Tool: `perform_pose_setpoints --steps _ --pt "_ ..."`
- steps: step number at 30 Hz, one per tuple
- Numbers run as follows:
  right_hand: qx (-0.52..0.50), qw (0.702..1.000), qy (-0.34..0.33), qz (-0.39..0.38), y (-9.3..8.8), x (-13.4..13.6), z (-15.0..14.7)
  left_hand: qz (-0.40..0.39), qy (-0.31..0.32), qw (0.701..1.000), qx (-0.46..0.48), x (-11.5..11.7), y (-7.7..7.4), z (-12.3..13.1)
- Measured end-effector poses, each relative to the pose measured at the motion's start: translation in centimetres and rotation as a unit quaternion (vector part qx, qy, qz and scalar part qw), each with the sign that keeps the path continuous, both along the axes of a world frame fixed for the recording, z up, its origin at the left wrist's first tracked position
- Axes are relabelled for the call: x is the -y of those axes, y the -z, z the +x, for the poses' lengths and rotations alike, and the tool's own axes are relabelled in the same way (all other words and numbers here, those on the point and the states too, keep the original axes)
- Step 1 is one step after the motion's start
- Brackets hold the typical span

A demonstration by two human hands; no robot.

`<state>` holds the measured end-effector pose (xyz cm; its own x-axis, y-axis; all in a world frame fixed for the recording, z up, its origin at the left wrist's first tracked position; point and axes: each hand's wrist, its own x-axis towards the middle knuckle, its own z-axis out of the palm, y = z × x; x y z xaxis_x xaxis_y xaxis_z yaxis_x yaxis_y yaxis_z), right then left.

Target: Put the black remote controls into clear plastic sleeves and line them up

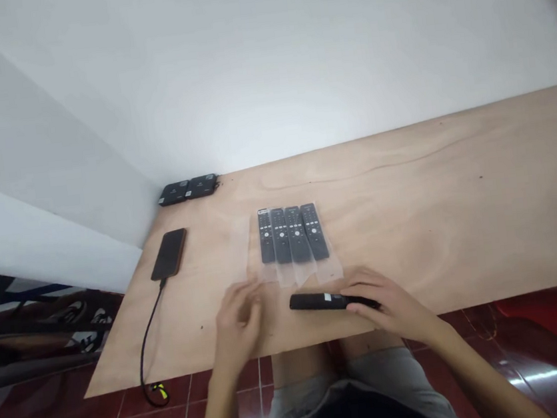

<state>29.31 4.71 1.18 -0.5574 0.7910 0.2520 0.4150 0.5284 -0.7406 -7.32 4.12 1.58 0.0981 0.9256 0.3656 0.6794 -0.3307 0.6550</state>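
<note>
While 1 black remote (319,301) sits in a grip, 4 more lie bagged

Because the left grip (239,324) is smeared by blur, it cannot be told whether its fingers are released or clenched. Nor is it clear whether they touch the clear sleeve (243,250) just beyond them, which is itself faint against the wood. Both forearms are cut off by the bottom edge, and the right corners of the view are dark.

The right grip (395,306) is clenched around the right end of the black remote, fingers over the top, so that end is hidden. The rest sticks out to the left, low over the table (459,202) near its front edge, between the 2 grips. It is slim and dark, with a small pale patch at mid-length.

Just behind it lie 4 bagged remotes (289,234) side by side, buttons up, each in clear plastic. Farther left a phone (169,253) lies flat with a cable (147,338) running off the front edge. 2 black boxes (188,189) sit by the wall.
</note>
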Motion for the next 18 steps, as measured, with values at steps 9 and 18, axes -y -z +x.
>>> perform_pose_setpoints --steps 9,18 --pt "0.021 0.995 0.094 0.033 0.9 0.3 -0.3 0.055 -0.074 0.988 -0.125 -0.1 1.4 -4.8" --pt "0.082 0.987 0.081 0.111 1.5 1.4 0.4 -0.085 -0.025 0.995 0.049 4.9 0.6 4.5"
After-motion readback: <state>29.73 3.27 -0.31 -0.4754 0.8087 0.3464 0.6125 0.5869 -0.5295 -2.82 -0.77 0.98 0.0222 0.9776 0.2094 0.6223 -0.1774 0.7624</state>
